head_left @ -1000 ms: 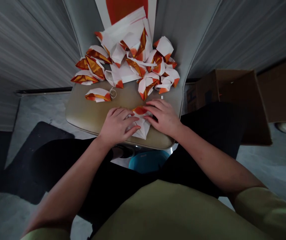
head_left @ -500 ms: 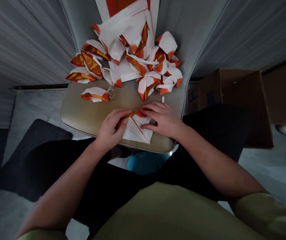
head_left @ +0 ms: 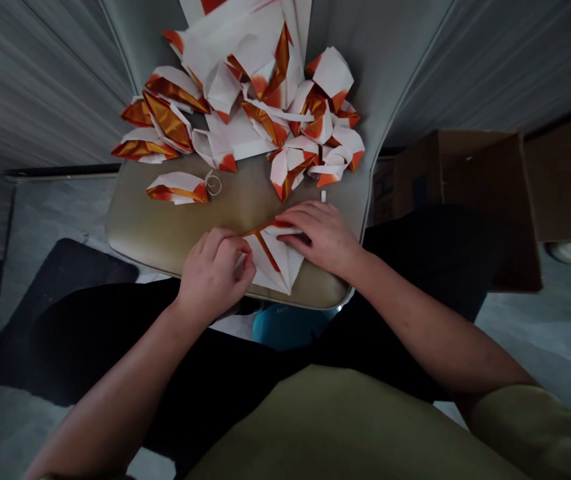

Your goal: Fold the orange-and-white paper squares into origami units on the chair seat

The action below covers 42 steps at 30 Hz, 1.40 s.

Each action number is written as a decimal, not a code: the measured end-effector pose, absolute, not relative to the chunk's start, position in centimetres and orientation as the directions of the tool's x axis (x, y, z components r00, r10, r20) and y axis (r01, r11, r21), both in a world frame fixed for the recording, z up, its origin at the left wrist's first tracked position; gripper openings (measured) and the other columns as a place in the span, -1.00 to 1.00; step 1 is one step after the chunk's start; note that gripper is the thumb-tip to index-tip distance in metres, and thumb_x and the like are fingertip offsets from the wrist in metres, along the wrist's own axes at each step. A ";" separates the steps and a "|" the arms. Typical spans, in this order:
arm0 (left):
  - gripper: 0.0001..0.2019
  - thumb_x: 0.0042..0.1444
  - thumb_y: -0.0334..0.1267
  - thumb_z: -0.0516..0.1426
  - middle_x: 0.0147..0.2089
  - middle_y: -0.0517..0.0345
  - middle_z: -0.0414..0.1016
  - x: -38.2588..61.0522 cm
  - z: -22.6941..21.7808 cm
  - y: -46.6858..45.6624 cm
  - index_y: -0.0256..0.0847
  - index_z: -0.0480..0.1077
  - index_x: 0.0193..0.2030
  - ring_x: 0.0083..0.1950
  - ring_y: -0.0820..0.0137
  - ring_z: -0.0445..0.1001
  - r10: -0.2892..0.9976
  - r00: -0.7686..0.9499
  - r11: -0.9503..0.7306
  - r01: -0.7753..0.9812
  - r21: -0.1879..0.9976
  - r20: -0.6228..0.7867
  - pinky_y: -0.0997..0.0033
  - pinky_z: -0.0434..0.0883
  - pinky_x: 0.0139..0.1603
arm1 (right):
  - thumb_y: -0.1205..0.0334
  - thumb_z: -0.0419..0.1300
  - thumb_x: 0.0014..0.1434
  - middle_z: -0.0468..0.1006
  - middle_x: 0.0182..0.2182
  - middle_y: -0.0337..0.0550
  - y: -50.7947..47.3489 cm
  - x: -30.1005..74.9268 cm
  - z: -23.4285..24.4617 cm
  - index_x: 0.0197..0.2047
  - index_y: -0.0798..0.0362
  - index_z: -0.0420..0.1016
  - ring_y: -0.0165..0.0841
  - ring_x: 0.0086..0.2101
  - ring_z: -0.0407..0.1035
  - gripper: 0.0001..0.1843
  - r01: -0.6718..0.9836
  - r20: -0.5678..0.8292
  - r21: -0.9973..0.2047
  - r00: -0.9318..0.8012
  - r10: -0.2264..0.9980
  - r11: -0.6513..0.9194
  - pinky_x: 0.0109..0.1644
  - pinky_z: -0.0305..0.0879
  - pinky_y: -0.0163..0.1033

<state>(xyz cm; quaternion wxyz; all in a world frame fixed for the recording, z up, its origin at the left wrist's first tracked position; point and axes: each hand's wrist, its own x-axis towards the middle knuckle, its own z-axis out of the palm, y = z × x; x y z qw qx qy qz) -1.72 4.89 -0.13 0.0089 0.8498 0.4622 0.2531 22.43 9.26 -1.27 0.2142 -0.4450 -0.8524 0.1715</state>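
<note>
A white and orange sheet of paper (head_left: 272,261), partly folded, lies at the near edge of a tan chair seat (head_left: 165,223). My left hand (head_left: 215,272) is curled, pinching the sheet's left edge. My right hand (head_left: 320,233) lies on the sheet's top right part, fingers pressed flat and together along an orange fold. Behind them a heap of folded white, orange and gold paper pieces (head_left: 250,113) covers the back of the seat. One folded piece (head_left: 178,188) lies apart at the left, next to a small paper ring (head_left: 212,182).
An open cardboard box (head_left: 465,193) stands on the floor to the right. A blue round object (head_left: 290,325) shows under the seat's front edge. A dark mat (head_left: 60,280) lies at the left. Grey panelled walls rise behind the chair.
My left hand has slid down and left along the sheet and curled into a pinch on its edge. The sheet has opened out, showing an orange crease. My right hand stays pressed on it.
</note>
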 end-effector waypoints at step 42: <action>-0.75 0.37 -0.28 0.06 0.01 -0.03 0.60 -1.8 -2.8 3.7 -0.19 0.58 -0.01 -0.03 0.19 0.52 0.769 0.504 -0.624 0.726 0.289 0.394 0.18 0.41 -0.06 | 0.32 0.19 0.29 0.60 -0.13 -0.02 8.0 22.8 -2.1 -0.18 0.04 0.57 -0.16 -0.15 0.43 -0.88 0.703 0.325 -0.345 -0.532 0.782 0.622 -0.04 0.32 -0.07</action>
